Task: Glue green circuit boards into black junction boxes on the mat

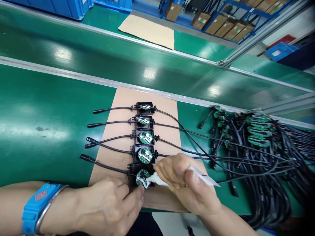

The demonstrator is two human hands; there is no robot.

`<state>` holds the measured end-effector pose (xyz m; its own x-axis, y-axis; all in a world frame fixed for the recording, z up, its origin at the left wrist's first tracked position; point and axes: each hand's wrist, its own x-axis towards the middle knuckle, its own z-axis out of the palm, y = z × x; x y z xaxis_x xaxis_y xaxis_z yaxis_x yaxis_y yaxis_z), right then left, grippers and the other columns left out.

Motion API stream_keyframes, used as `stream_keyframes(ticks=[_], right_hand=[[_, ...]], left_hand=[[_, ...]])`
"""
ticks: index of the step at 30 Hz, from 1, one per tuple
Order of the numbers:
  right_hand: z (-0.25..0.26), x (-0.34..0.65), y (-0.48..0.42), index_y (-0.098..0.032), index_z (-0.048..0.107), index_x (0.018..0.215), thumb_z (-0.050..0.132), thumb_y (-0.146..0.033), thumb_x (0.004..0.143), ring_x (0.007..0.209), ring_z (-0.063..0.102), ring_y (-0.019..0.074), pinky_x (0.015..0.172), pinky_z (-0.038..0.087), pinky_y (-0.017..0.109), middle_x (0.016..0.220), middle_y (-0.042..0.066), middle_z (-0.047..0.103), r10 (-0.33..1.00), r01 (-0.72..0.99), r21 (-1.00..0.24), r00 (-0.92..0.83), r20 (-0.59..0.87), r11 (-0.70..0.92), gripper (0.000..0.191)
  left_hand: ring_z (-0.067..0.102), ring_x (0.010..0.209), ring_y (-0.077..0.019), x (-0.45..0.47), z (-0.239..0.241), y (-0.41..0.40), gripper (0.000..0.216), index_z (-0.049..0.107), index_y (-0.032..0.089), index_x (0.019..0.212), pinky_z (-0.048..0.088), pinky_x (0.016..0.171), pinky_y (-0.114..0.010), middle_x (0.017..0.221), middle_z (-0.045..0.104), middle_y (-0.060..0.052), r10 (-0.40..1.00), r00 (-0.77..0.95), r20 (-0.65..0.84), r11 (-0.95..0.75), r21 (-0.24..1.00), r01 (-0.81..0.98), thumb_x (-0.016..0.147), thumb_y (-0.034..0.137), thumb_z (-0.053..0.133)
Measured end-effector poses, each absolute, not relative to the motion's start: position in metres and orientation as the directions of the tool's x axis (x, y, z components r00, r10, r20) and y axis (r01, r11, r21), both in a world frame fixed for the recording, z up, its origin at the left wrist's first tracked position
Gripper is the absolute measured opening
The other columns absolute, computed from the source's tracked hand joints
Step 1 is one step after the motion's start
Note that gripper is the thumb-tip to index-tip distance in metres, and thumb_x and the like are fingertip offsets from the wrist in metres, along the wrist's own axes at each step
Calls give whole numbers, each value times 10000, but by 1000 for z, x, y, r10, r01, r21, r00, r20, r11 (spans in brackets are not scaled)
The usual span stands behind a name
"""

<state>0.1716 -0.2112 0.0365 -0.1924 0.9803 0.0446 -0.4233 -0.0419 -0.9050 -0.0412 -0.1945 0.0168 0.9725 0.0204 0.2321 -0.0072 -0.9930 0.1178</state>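
My right hand (189, 183) is wrapped round a white squeeze tube (158, 179) whose tapered nozzle points left. The nozzle tip touches the nearest round green circuit board (142, 177), where a line of white paste shows. My left hand (115, 206) has its fingers curled together, with the fingertips gripping the lower edge of that board. This board sits tilted in a black plastic housing (134, 168), the front one in a column of several. Farther back, other boards (145, 155) carry white paste too. Black cables (108, 165) leave the housings on both sides.
Brown cardboard (120, 98) lies under the housings on the green table (49, 131). To the right is a heap of black cables (256, 173) with more green boards (259, 131). A metal-edged ledge (61, 73) crosses behind. Blue bins (56, 6) and shelved cartons (219, 26) stand beyond.
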Motion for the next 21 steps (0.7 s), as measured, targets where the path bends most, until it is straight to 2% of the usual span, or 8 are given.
stream_keyframes(ticks=[4,8,12,15,19,21], right_hand=[[34,169,-209,-205,370,655,513,-442,902,459,217,78,469,188,251,544,-63,240,981,-423,-906,-177,78,-4,370],[29,169,-211,-210,356,660,501,-425,892,464,227,85,480,207,255,541,-60,247,970,-357,-928,-164,178,109,348],[28,171,-217,-219,323,649,472,-415,877,471,233,101,504,229,272,537,-55,218,935,-232,-953,-250,253,196,336],[33,171,-221,-221,301,641,482,-435,866,455,222,100,494,227,270,525,-58,213,924,-242,-956,-300,237,167,359],[49,173,-225,-223,301,655,519,-479,855,432,213,95,461,229,260,514,-67,209,956,-334,-924,-156,247,184,391],[58,175,-230,-226,303,668,524,-490,854,425,226,99,450,252,263,515,-65,212,960,-322,-916,-57,273,241,391]], left_hand=[[552,557,-164,-41,17,-195,346,634,55,1158,433,383,-293,1177,655,-178,30,972,232,-992,129,0,848,151,515],[562,573,-163,-41,16,-196,356,618,64,1183,439,408,-298,1200,646,-172,44,976,215,-986,164,8,860,172,515],[573,588,-172,-42,13,-197,367,609,65,1200,440,415,-305,1204,643,-174,48,977,207,-984,180,10,868,175,496],[580,596,-177,-42,12,-197,359,611,64,1193,459,428,-308,1187,649,-175,49,976,213,-983,183,9,878,176,481],[579,580,-174,-43,12,-198,340,616,56,1166,467,435,-306,1132,670,-173,43,965,259,-981,193,-8,880,141,454],[597,603,-178,-43,15,-197,337,610,69,1164,492,482,-300,1077,688,-160,71,954,292,-963,271,-11,882,129,436]])
